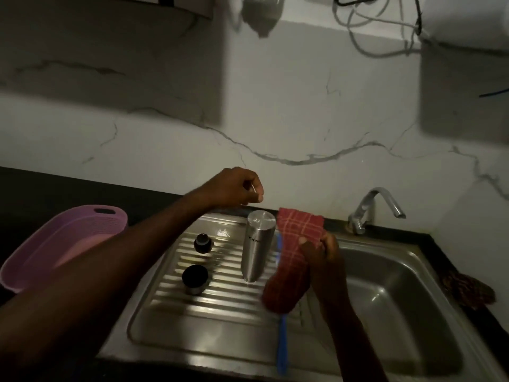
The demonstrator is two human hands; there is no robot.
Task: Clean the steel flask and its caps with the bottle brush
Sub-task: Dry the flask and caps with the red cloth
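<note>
A dim kitchen seen from above, looking down at a stainless steel sink [429, 321] set in a dark tabletop [451, 252], with a white marble-patterned wall behind.

On the ribbed draining board [220, 301] to the left of the sink bowl, the steel flask [256, 249] stands mouth down, its flat base facing up. To its left, apart from it, sit two caps: a small dark inner cap [203, 243] farther back and a larger steel outer cap [195, 278] nearer the viewer, dark inside with its opening facing up.

The right hand [321, 260] grips a red checked cloth [293, 252], thumb pressed on the front of it, just to the right of the flask. The cloth is wrapped around the upper part of the bottle brush, whose blue handle [282, 343] sticks out below it and slants down over the front of the draining board. A sliver of blue also shows between the cloth and the flask.

The left hand [238, 188] is raised above and behind the flask, fingers curled into a loose fist; a small pale streak shows at the fingertips, but whether it is pinching anything cannot be told.

A lilac plastic basket [35, 260] rests on the tabletop at far left. A chrome tap [371, 209] stands behind the sink bowl, and a dark scrubber [468, 290] lies on the sink's right edge.
</note>
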